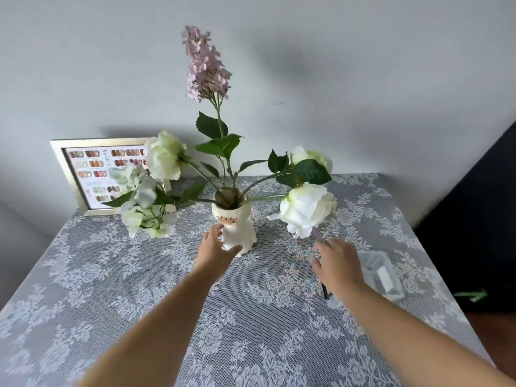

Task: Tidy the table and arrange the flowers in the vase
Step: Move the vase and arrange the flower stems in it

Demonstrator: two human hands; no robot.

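Observation:
A white cat-shaped vase point(240, 227) stands near the middle of the lace-covered table point(139, 289). In it are a tall lilac stem point(205, 65), white roses point(305, 209) leaning right and left, and a drooping spray of small white blossoms point(142, 202). My left hand point(216, 244) touches the vase's lower left side with thumb and fingers spread around its base. My right hand point(336, 263) hovers over the cloth to the right of the vase, fingers apart and holding nothing. A thin dark object point(325, 291) pokes out from under its wrist.
A framed colour-swatch picture point(86, 174) leans against the wall at the back left. A clear plastic box point(382, 272) lies just right of my right hand. The table's right edge borders a dark area with wooden floor below.

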